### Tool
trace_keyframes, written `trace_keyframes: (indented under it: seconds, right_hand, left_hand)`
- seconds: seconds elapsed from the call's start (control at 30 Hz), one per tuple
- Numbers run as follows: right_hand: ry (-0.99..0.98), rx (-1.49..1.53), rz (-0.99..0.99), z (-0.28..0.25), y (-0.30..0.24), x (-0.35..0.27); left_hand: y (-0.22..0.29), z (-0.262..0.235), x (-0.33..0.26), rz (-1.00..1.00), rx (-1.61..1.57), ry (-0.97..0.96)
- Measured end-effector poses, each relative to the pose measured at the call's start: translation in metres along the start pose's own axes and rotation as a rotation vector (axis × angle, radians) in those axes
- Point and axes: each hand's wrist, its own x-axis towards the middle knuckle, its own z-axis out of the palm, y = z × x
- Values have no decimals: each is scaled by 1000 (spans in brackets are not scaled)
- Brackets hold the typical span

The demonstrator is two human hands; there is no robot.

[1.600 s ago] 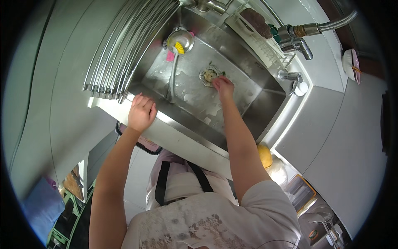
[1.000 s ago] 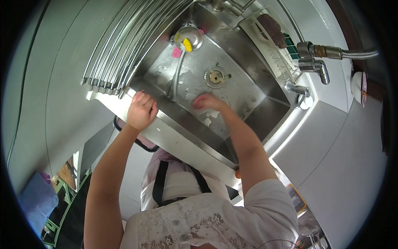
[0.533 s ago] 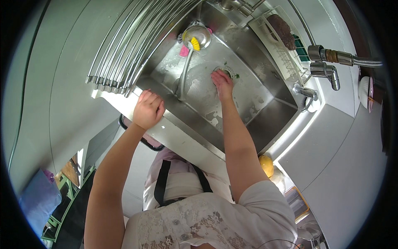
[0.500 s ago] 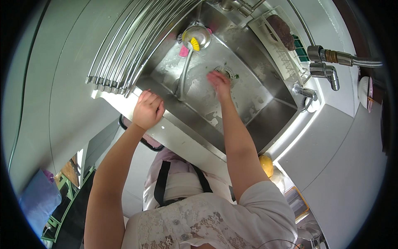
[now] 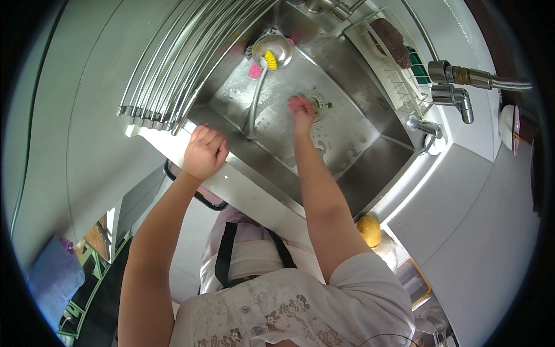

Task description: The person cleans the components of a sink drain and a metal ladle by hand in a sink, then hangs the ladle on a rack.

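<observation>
Right hand flat, fingers together, pressed on sink floor beside drain, frame centre-top. Left hand curled, gripping sink front rim.

You are standing in a kitchen, most likely a home one. You can tell by the stainless steel sink with its drain strainer, the ribbed metal drainboard beside it, and the tap mounted at the wall. A wire rack on the sink's edge holds scouring pads, a small metal bowl lies in the basin, and you wear an apron.
</observation>
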Motion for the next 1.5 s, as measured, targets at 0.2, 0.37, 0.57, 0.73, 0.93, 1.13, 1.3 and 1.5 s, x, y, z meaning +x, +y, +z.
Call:
trace_keyframes:
  seconds: [0.2, 0.37, 0.57, 0.73, 0.93, 1.13, 1.3, 1.5]
  right_hand:
    - [-343, 12, 604, 17, 80, 6]
    - [29, 509, 444, 23, -30, 20]
    - [-452, -328, 296, -75, -40, 6]
    - [-1233, -1166, 1219, -121, -64, -35]
    - [-661, -274, 682, -123, -53, 36]
    - [-1301, -617, 1140, -152, -59, 21]
    - [-1703, -898, 1241, -221, -14, -15]
    - [-541, -593, 515, -116, -59, 60]
  left_hand:
    - [9, 3, 25, 76, 3, -42]
    - [4, -3, 6, 15, 8, -11]
    - [7, 1, 16, 64, -3, -1]
    - [5, -1, 10, 36, -15, -9]
    - [6, 1, 13, 60, -19, -34]
    - [3, 2, 13, 57, 20, -19]
    - [6, 1, 13, 71, 4, -21]
    - [3, 2, 11, 50, -11, -44]
